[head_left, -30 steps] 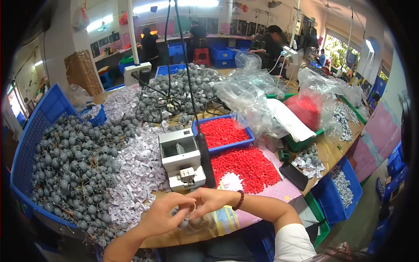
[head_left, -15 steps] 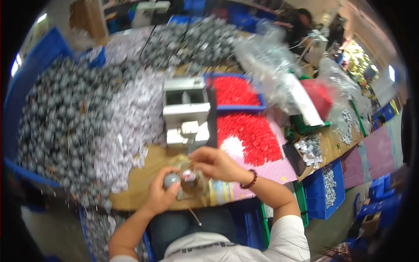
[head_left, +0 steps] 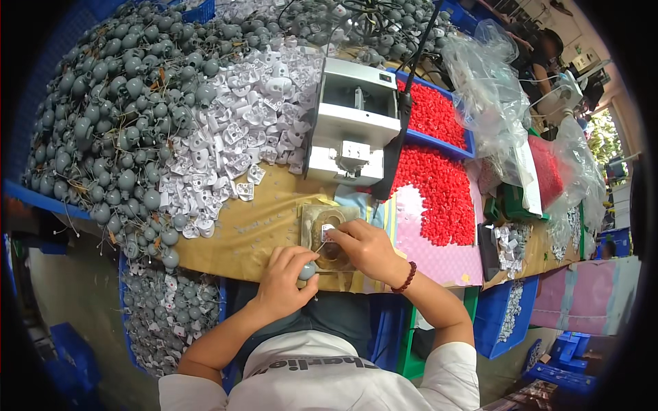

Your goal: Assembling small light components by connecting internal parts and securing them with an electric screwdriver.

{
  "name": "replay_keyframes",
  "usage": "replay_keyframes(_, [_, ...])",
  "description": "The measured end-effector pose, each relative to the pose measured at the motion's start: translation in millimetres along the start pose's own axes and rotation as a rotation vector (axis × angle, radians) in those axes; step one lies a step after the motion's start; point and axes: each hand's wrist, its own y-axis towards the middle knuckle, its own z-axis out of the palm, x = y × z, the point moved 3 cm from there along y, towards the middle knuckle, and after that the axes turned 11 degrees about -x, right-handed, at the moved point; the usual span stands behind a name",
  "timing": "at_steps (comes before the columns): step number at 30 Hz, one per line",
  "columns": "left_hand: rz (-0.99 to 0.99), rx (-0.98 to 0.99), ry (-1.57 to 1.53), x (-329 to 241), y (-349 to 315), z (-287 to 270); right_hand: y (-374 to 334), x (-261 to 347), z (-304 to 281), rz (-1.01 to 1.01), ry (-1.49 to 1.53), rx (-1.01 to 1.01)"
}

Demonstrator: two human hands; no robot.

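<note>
Bench top [head_left: 260, 226] is tan/brown sheet, cluttered, workshop w/ blue crates around and another person at far right rear by a window. Left half of bench: big heap of grey round knobs [head_left: 103, 116], matte, ball-shaped w/ thin wire tails. Next to it a pile of white plastic brackets [head_left: 233, 130], flat, moulded, w/ holes. Centre: white boxy press machine [head_left: 353, 120], black pole [head_left: 401, 116] leaning up in front of it. Right of machine: blue tray of red plastic bits [head_left: 432, 113] and a loose red heap [head_left: 442, 192] on a pink mat [head_left: 439, 253]. Clear crumpled poly bags [head_left: 493, 96] further right. Blue bin of more grey knobs [head_left: 168, 308] under bench edge, lower left. Near edge centre: square beige jig plate [head_left: 322, 226] w/ round recess. Left hand [head_left: 288, 277] curled closed around one grey knob [head_left: 307, 271], held at bench edge just left-below the jig. Right hand [head_left: 360, 246] rests on the jig, fingers pinched narrow on a small white bracket piece [head_left: 327, 233], thin wire running from it toward the knob. Hands near each other, not touching. Dark bead bracelet [head_left: 406, 277] on right wrist.
</note>
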Motion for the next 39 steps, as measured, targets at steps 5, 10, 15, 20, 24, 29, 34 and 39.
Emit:
replay_keyframes(5, [0.003,0.037,-0.002,1,2,5,4,6,3,-0.075,-0.103,0.05])
replay_keyframes(10, [-0.005,0.083,0.003,2,5,7,9,13,5,-0.098,-0.186,0.176])
replay_keyframes(15, [-0.062,0.06,0.104,9,13,-2,1,28,6,-0.131,-0.314,0.236])
replay_keyframes(20, [0.097,-0.038,0.363,-1,26,-1,-11,26,9,-0.114,-0.245,0.169])
replay_keyframes(24, [0.274,0.003,0.501,-4,25,20,-8,1,-13,0.045,0.122,0.015])
replay_keyframes(29, [0.31,0.076,0.558,4,26,28,-35,-39,-50,0.318,0.258,-0.037])
replay_keyframes(34, [0.352,0.091,0.542,10,30,35,-51,-43,-26,0.353,0.208,0.024])
replay_keyframes(39, [0.441,0.059,0.497,10,32,37,-55,-47,-12,0.367,0.114,-0.133])
